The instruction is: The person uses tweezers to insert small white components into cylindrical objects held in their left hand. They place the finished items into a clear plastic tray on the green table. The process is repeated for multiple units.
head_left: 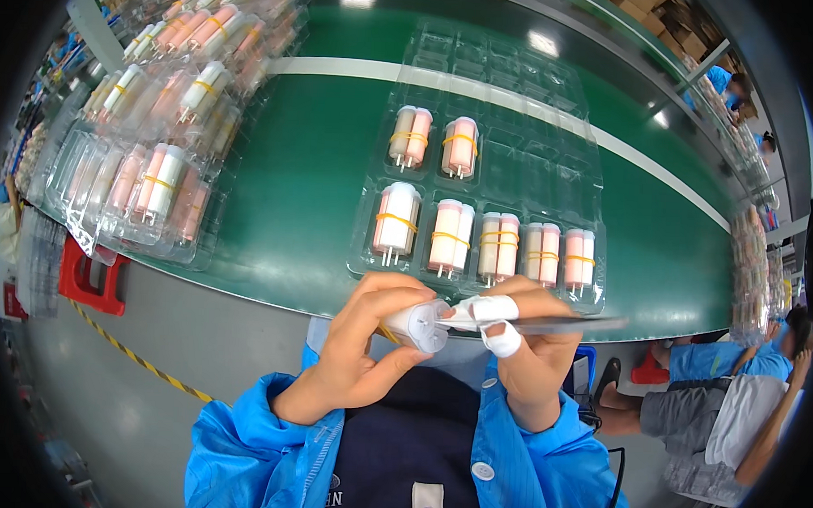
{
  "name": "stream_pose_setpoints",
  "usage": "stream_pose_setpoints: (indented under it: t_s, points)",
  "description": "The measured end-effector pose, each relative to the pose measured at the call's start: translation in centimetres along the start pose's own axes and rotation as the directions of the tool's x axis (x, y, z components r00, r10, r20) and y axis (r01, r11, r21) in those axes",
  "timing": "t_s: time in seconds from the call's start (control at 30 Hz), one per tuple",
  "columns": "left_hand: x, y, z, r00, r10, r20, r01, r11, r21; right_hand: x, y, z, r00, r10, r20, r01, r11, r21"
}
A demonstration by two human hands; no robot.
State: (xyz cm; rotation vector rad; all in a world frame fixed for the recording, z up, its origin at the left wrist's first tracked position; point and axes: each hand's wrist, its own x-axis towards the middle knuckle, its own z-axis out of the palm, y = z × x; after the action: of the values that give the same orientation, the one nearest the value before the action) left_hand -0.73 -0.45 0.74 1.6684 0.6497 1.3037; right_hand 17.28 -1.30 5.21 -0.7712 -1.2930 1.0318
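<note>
My left hand (354,355) is wrapped round a pair of joined tubes (419,328), with their pale end cap facing up and a yellow rubber band partly showing. In my right hand (539,362), white coverings go round the thumb and index finger, which pinch slim metal tweezers (561,326). The tweezers' tip meets the cap near a small mark at its centre; their back end is blurred. Beyond both hands lies a clear plastic tray (539,174). Its near rows hold several pink and white tube pairs (450,236), each banded in yellow with two thin prongs at the near end.
Stacked clear trays (161,111) full of similar tubes stand on the left of the green worktable (279,187). A red plastic stool (92,279) is on the floor at left, by yellow-black tape (139,350). Another person (719,413) sits at the right.
</note>
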Motion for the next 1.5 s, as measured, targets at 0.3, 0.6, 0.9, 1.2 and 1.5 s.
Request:
stream_pose_setpoints:
  t_s: [0.3,0.6,0.9,1.2,1.5]
  points:
    - [-0.8,0.7,0.5,0.967,-0.252,0.023,0.241,0.888,-0.391,-0.9,-0.3,-0.2,0.998,-0.033,-0.058,0.032,0.999,-0.015]
    - [-0.8,1.3,0.3,0.942,-0.32,0.104,0.328,0.804,-0.495,-0.9,-0.5,0.2,0.999,-0.033,-0.03,0.034,0.999,0.012]
    - [-0.8,1.1,0.3,0.964,-0.258,0.069,0.263,0.871,-0.415,-0.8,-0.3,-0.1,1.0,-0.021,0.018,0.022,0.998,-0.064]
    - [-0.5,-0.1,-0.4,0.999,0.023,0.031,-0.022,1.0,-0.017,-1.1,0.1,-0.3,0.998,0.029,-0.053,-0.033,0.996,-0.088]
    - [-0.1,0.7,-0.3,0.993,0.104,-0.051,-0.09,0.971,0.223,-1.0,0.4,0.0,0.996,0.066,-0.066,-0.068,0.997,-0.029]
